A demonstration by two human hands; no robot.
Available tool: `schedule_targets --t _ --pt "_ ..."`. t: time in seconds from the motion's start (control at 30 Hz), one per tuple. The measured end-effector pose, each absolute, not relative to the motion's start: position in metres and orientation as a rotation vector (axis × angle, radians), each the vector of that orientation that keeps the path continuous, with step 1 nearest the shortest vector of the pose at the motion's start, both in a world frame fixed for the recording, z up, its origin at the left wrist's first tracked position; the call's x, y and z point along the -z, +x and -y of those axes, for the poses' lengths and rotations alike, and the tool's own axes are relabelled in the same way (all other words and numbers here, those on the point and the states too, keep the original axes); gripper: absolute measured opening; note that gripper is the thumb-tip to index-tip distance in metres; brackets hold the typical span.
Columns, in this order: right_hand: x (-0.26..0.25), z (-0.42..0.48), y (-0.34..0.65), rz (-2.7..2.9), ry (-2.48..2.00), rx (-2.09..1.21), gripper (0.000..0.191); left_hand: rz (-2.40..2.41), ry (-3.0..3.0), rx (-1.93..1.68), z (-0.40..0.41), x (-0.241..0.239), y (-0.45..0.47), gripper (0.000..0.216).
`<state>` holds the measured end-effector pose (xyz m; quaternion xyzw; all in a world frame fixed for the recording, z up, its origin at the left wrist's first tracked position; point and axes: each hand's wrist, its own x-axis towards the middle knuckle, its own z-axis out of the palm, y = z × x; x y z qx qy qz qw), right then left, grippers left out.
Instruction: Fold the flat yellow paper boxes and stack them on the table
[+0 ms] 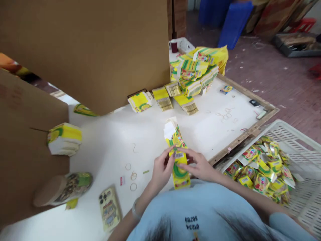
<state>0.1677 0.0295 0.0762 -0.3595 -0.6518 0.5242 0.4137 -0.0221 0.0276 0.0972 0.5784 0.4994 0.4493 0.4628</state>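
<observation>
A long yellow-and-green printed carton (181,174) stands or lies at the table edge in front of my body, its white flaps pointing away from me. My left hand (162,166) grips its left side, thumb and fingers drawn together near the top edge. From the right, my right hand (199,164) holds the same carton, with fingertips on its upper part and thumb across its printed face. Both sets of fingertips come close together beside the barcode. Whether something small is pinched between them, I cannot make out.
Stacks of flat yellow cartons (194,75) lie at the table's back. On the right, a white crate (301,194) holds many small yellow packs. Rubber bands (133,175), a phone (110,208) and a jar (75,187) lie leftward. Large cardboard (100,50) walls the far left.
</observation>
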Motion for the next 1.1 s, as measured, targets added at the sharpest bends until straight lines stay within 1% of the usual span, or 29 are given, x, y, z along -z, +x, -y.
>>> schedule_targets --t 0.1,0.23,0.33,0.4,0.5,0.6,0.63,0.7,0.73,0.77,0.8,0.83,0.87,0.93,1.07,1.1 --pt "-0.086 -0.035 0.163 1.45 -0.929 -1.527 0.051 -1.234 1.477 -1.14 -0.034 -0.098 -0.019 0.043" --pt "-0.09 -0.05 0.175 1.397 -0.924 -1.616 0.049 -1.233 1.519 -1.114 -0.039 -0.095 -0.019 0.044" --pt "-0.088 -0.06 0.18 1.385 -0.831 -1.739 0.052 -1.245 1.548 -1.147 -0.039 -0.09 -0.018 0.048" --pt "-0.084 -0.062 0.179 1.337 -0.824 -1.737 0.048 -1.206 1.589 -1.165 -0.041 -0.088 -0.013 0.049" --pt "-0.079 -0.058 0.188 1.255 -0.985 -1.507 0.031 -1.043 1.806 -1.078 -0.056 -0.085 -0.005 0.047" --pt "-0.076 -0.042 0.244 1.33 -1.311 -1.151 0.032 -1.092 2.026 -1.069 -0.094 -0.079 -0.009 0.044" --pt "-0.076 -0.034 0.275 1.367 -1.475 -0.977 0.034 -1.188 2.033 -1.122 -0.112 -0.075 -0.014 0.046" --pt "-0.076 -0.016 0.342 1.448 -1.864 -0.54 0.035 -1.369 1.944 -1.229 -0.148 -0.064 -0.026 0.067" --pt "-0.076 -0.007 0.372 1.527 -2.049 -0.35 0.038 -1.388 1.924 -1.229 -0.165 -0.057 -0.032 0.073" --pt "-0.076 0.001 0.397 1.58 -2.223 -0.168 0.044 -1.382 1.914 -1.218 -0.18 -0.05 -0.037 0.067" --pt "-0.076 0.008 0.415 1.597 -2.309 0.018 0.053 -1.352 1.916 -1.193 -0.193 -0.044 -0.041 0.058" --pt "-0.076 0.012 0.423 1.617 -2.356 0.137 0.06 -1.313 1.926 -1.166 -0.203 -0.039 -0.043 0.048" --pt "-0.076 0.013 0.423 1.618 -2.362 0.22 0.066 -1.278 1.934 -1.144 -0.211 -0.036 -0.044 0.043" --pt "-0.074 0.003 0.401 1.647 -2.261 0.238 0.071 -1.235 1.946 -1.12 -0.218 -0.038 -0.046 0.044" --pt "-0.072 -0.05 0.308 1.783 -1.805 0.012 0.065 -1.223 1.956 -1.233 -0.206 -0.064 -0.047 0.029" --pt "-0.072 -0.064 0.281 1.779 -1.679 -0.034 0.062 -1.22 1.95 -1.271 -0.199 -0.073 -0.047 0.029"
